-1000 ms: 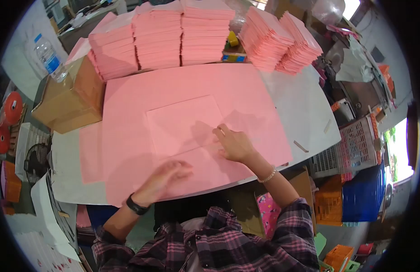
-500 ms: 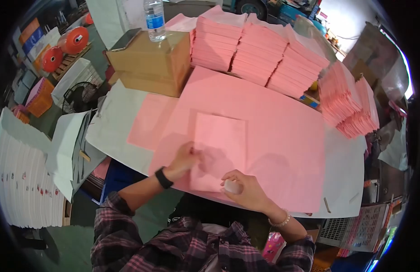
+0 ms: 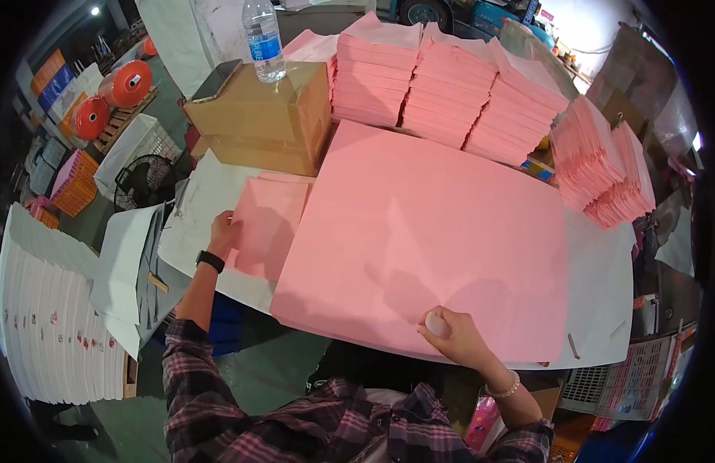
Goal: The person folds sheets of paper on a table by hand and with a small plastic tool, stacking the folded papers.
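Observation:
A large pink sheet point(image 3: 442, 231) lies across the white table point(image 3: 596, 262). Left of it, a smaller folded pink paper point(image 3: 268, 224) lies near the cardboard box. My left hand point(image 3: 223, 233), with a dark band on the wrist, is at the left edge of that smaller paper, its fingers closed on the edge. Near the front edge of the large sheet, my right hand point(image 3: 459, 333) is closed round a small whitish rounded object point(image 3: 437, 325).
A cardboard box point(image 3: 257, 116) bears a water bottle point(image 3: 265, 46) and a phone point(image 3: 217, 80). Tall stacks of pink paper point(image 3: 442, 92) line the back. At the left stand a black fan point(image 3: 145, 181) and a stack of white sheets point(image 3: 56, 324).
My left hand has moved left from the large sheet, and the folded paper is now at the left beside the large sheet. My right hand keeps the whitish object and has shifted slightly right.

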A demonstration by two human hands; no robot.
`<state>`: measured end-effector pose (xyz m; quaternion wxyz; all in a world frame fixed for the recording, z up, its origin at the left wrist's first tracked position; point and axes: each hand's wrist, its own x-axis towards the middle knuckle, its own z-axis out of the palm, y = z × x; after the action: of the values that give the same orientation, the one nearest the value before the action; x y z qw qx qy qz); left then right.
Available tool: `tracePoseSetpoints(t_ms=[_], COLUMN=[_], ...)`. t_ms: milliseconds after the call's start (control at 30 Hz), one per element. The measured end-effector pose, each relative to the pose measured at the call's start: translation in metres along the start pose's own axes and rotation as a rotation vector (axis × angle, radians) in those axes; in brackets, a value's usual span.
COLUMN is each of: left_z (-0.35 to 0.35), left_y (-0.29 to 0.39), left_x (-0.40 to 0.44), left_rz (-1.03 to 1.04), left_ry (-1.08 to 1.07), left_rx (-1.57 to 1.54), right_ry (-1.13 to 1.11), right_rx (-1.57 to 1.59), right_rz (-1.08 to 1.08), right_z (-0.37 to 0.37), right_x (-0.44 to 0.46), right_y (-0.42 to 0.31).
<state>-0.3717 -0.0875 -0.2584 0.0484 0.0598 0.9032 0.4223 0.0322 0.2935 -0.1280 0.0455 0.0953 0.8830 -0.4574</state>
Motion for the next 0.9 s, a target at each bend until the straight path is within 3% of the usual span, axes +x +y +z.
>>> tracePoseSetpoints(t_ms=[367,467,567,633,733,800,833,900], left_z=[0.025,0.023,0.027,0.032,0.04,0.06,0.069,0.104], left_y=[-0.006,-0.012,-0.019,-0.005,0.089,0.167,0.197,0.241], left_x=[0.02,0.024,0.026,0.019,-0.022,-0.075,-0.103,-0.164], left_rz=[0.013,0.023,0.273,0.46,0.673,0.818,0.863,0.988], left_ry=[0.023,0.016,0.27,0.422,0.415,0.375,0.258,-0.021], left_rx=[-0.101,-0.094,0.389,0.605,0.509,0.388,0.344,0.208], right_ry=[0.038,-0.012,0.087,0.197,0.503,0.924,0.958,1.414], right_rx=[-0.085,-0.042,-0.043,-0.048,0.2,0.381,0.376,0.243], right_rz=[0.01,0.164,0.039,0.059,0.113,0.128,0.157,0.133], right_z=[-0.002,-0.006,-0.011,-0.011,-0.006,-0.01,-0.016,-0.032], right_x=[-0.008,-0.011,-0.02,-0.043,-0.082,-0.108,-0.122,-0.152], right_y=[0.007,0.005,0.004,0.011,0.041,0.062,0.067,0.076])
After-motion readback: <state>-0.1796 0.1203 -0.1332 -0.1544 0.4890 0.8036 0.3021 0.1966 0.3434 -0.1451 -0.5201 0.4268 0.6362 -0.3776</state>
